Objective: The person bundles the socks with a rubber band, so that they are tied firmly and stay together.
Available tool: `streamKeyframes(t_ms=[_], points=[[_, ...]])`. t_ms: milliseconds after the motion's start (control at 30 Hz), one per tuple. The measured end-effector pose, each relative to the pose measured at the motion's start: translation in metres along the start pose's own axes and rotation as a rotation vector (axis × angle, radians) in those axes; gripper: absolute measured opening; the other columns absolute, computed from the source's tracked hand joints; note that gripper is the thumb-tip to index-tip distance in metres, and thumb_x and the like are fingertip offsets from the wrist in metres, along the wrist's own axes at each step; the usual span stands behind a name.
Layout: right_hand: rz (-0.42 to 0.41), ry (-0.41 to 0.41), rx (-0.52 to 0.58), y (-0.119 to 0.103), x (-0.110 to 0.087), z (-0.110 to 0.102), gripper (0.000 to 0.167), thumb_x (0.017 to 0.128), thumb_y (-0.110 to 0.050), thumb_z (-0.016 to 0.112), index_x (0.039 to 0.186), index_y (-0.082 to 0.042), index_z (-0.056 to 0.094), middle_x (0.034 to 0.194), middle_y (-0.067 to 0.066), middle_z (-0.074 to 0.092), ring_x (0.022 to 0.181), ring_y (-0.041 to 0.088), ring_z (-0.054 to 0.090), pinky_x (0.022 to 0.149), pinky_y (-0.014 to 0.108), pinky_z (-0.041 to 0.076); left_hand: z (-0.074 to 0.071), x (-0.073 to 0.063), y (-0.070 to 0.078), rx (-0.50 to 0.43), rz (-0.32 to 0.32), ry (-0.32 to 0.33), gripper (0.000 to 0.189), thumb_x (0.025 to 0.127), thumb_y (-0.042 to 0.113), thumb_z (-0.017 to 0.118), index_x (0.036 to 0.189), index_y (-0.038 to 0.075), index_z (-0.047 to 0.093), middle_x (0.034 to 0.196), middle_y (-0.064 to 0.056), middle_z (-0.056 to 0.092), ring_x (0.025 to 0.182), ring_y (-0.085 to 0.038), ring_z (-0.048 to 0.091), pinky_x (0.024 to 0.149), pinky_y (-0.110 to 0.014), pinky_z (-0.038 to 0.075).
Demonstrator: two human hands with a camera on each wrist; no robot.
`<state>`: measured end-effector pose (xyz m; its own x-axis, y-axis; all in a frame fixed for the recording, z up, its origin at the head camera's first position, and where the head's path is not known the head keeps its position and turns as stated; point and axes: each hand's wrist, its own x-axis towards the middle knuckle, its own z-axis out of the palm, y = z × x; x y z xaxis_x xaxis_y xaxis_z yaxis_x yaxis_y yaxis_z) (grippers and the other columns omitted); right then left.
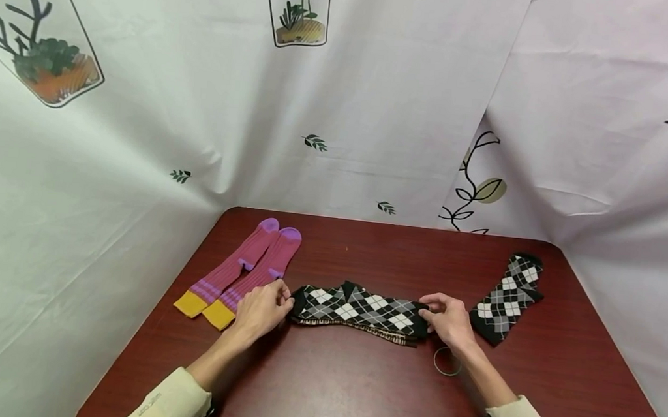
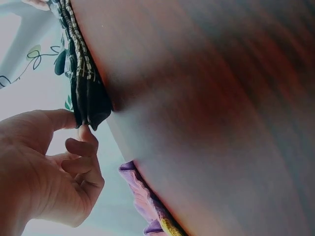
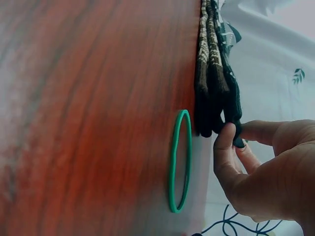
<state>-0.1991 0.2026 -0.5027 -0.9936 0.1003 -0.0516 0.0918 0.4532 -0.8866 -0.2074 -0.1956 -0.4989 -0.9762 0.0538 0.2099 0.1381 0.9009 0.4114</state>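
A black, grey and white argyle sock (image 1: 355, 308) lies crosswise mid-table, on top of other dark knitted layers whose tan-flecked edges show below it. My left hand (image 1: 264, 306) pinches its dark left end; in the left wrist view, thumb and finger meet at the tip of the stack (image 2: 91, 101). At the opposite end, my right hand (image 1: 450, 320) pinches the dark upper layer (image 3: 232, 105) between thumb and fingers, and a small gap shows between it and the layers beneath. A thin green elastic band (image 3: 172, 169) lies on the table near the right hand.
Two pink socks (image 1: 256, 261) with purple heels and yellow ends lie at the left, close to my left hand. Another argyle sock (image 1: 506, 300) lies folded at the right. A white printed curtain (image 1: 376, 120) surrounds the dark red table (image 1: 343, 392).
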Motion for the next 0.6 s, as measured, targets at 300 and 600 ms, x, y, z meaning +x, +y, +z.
streamKeyframes(t_ms=[300, 600], points=[[-0.011, 0.010, 0.032, -0.0065, 0.0016, 0.0009, 0.023, 0.093, 0.001, 0.076, 0.116, 0.001, 0.074, 0.091, 0.009, 0.071, 0.058, 0.019, 0.065, 0.057, 0.032, 0.054, -0.0054, 0.0010, 0.0024, -0.032, -0.003, 0.047, 0.013, 0.088, 0.024, 0.075, 0.083, 0.027, 0.063, 0.071, 0.012, 0.060, 0.067, -0.021, 0.063, 0.060, -0.046, 0.049], [-0.005, 0.003, -0.039, -0.0014, -0.0001, 0.0051, 0.025, 0.091, 0.002, 0.078, 0.115, 0.001, 0.073, 0.090, 0.008, 0.069, 0.062, 0.018, 0.068, 0.059, 0.027, 0.051, -0.0038, -0.0007, 0.0003, -0.028, -0.018, 0.002, 0.015, 0.090, 0.029, 0.079, 0.086, 0.025, 0.065, 0.069, 0.013, 0.059, 0.066, -0.016, 0.062, 0.061, -0.043, 0.049]])
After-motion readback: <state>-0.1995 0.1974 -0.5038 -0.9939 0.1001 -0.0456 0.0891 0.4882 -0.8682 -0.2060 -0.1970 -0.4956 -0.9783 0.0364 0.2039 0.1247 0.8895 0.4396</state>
